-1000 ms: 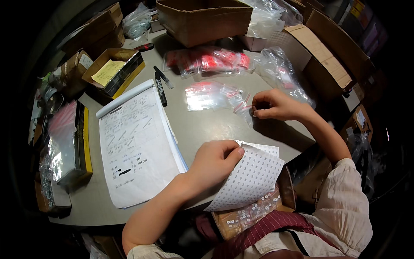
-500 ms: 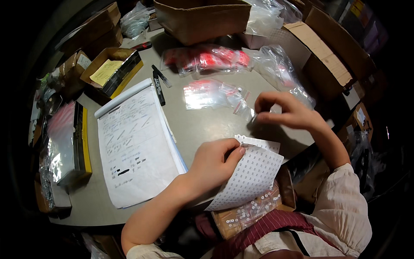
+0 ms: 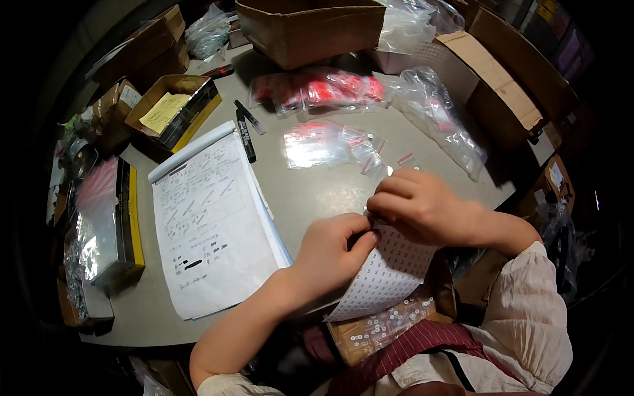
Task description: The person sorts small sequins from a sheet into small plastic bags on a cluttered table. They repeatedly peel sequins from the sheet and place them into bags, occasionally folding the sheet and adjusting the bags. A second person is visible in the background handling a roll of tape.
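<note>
My left hand [image 3: 330, 254] pinches the upper edge of a white sticker sheet [image 3: 389, 270] between thumb and fingers. Rows of small dark marks cover the sheet, which hangs bent over the table's near edge. At that same upper edge, the fingers of my right hand [image 3: 426, 208] are pressed together; what they grip is hidden. Just beyond my right hand lie small clear zip bags [image 3: 372, 165] with red closures. Below the sheet, a cardboard box [image 3: 350, 340] carries clear bags with small white round pieces [image 3: 380, 323].
To the left lies a notepad [image 3: 205, 244] with handwriting, black markers [image 3: 245, 135] beside its top. Boxes [image 3: 175, 109] line the left side. Farther back are a pile of red-and-clear bags [image 3: 323, 89], a large carton [image 3: 310, 30] and a clear plastic bag [image 3: 439, 122].
My right hand has moved down and left from the small zip bags to the sheet's upper edge. A small zip bag it covered now shows. My left hand keeps its hold.
</note>
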Demonstrator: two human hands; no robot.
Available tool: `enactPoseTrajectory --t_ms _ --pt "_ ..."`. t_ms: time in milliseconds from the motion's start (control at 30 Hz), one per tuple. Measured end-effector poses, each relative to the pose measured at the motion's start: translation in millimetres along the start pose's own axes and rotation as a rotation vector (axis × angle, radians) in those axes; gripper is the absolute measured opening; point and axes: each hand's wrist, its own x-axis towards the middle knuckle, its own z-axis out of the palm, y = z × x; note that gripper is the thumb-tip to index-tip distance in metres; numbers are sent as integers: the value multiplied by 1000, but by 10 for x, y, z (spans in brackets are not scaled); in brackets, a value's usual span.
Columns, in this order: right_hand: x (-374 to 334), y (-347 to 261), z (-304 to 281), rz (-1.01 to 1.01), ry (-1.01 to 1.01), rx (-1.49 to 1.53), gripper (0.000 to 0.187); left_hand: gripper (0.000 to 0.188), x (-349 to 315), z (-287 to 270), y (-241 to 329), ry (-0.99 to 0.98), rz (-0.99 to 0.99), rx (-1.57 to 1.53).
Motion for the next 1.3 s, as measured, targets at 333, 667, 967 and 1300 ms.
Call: enactPoseTrajectory --t_ms 333,667,967,1300 --pt "-105 1045 -423 426 -217 249 22 28 40 -85 114 -94 -229 -42" --pt "-190 886 -234 373 -328 -38 20 27 17 -58 57 -85 -195 -68" --pt "121 1082 -220 527 -255 -182 33 27 14 -68 40 -88 -173 -62" --pt "441 1337 39 645 -210 315 29 27 15 -75 80 -108 -220 -62"
